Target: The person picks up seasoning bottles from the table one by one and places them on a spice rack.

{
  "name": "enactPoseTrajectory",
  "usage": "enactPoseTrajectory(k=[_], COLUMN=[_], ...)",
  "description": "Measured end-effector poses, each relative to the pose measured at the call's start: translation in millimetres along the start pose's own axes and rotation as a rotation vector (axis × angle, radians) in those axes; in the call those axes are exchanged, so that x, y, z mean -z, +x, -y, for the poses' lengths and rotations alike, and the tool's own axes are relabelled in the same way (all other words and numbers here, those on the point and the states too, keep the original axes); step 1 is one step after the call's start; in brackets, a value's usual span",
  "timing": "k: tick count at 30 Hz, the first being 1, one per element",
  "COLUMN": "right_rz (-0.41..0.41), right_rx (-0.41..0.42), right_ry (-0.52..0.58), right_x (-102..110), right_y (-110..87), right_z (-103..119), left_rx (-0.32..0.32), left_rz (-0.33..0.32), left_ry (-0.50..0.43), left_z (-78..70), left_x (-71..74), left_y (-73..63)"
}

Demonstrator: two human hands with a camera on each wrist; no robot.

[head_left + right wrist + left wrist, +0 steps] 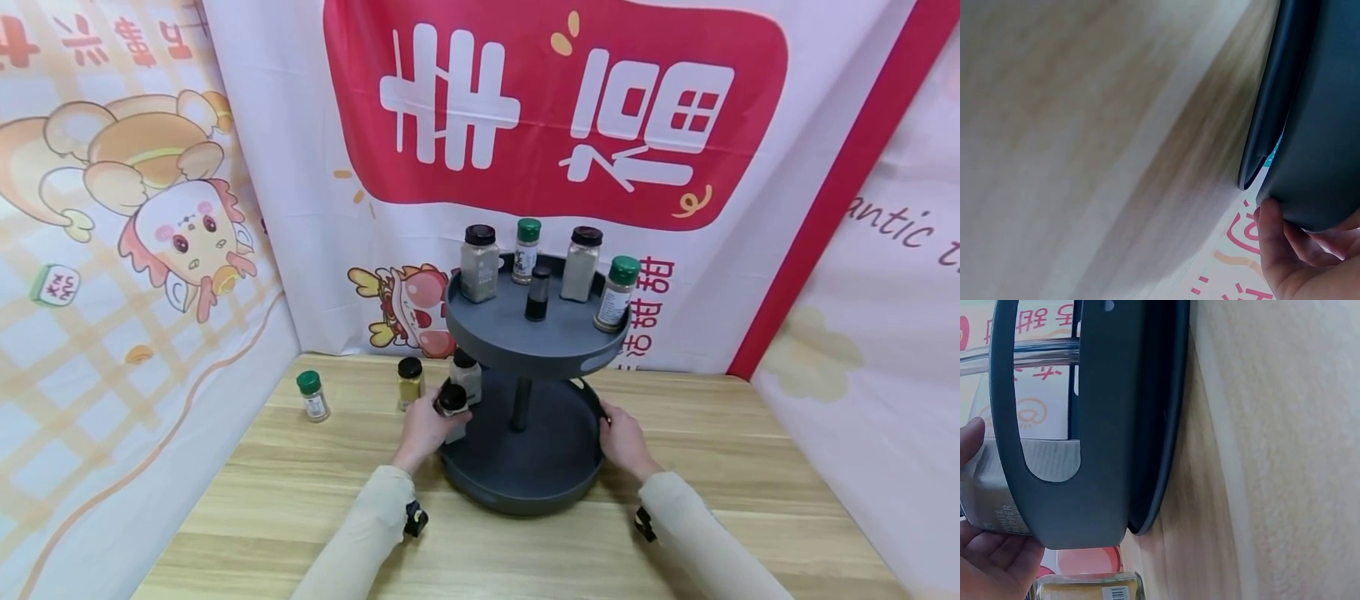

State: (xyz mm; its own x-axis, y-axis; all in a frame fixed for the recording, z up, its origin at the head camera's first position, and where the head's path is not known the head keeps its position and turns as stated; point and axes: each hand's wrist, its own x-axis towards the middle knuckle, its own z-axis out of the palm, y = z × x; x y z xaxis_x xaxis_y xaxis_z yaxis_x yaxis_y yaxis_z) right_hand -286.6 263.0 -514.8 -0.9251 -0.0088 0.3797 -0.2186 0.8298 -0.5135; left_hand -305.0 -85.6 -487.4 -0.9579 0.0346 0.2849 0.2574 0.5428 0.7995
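My left hand (pixel 424 430) grips a black-capped spice jar (pixel 452 400) at the left edge of the lower tier (pixel 525 496) of a dark grey two-tier turntable. In the left wrist view, the pepper jar (pixel 997 494) shows behind the tray wall's handle slot, thumb and fingers around it. On the right side, my right hand (pixel 624 440) holds the lower tier's rim; the right wrist view shows its fingers (pixel 1272 240) against the grey wall. Another black-capped jar (pixel 467 379) stands on the lower tier, just beyond the held one.
The upper tier (pixel 517 354) carries several jars with black or green caps around a short central post (pixel 537 293). On the wooden table, a yellow-filled jar (pixel 410 387) and a green-capped jar (pixel 313 397) stand to the left. Printed cloths (pixel 300 208) hang behind and beside the table.
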Motion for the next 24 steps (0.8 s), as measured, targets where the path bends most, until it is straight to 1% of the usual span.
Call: enactPoseTrajectory(k=[5, 13, 19, 24], right_rz=[0.005, 0.045, 0.019, 0.012], right_rx=[-0.009, -0.029, -0.022, -0.026], right_ry=[0.005, 0.01, -0.004, -0.006], right_x=[-0.1, 0.1, -0.5, -1.1], right_y=[-0.4, -0.2, -1.3, -1.5], right_z=[-0.4, 0.0, -0.2, 0.0], left_rx=[-0.007, -0.003, -0.016, -0.026], left_rz=[-0.005, 0.013, 0.025, 0.024], left_ry=[0.023, 0.011, 0.016, 0.019], left_z=[0.5, 2.9, 5.6, 6.1], left_x=[-0.7, -1.5, -2.4, -2.5], left_y=[0.0, 0.2, 1.3, 1.7])
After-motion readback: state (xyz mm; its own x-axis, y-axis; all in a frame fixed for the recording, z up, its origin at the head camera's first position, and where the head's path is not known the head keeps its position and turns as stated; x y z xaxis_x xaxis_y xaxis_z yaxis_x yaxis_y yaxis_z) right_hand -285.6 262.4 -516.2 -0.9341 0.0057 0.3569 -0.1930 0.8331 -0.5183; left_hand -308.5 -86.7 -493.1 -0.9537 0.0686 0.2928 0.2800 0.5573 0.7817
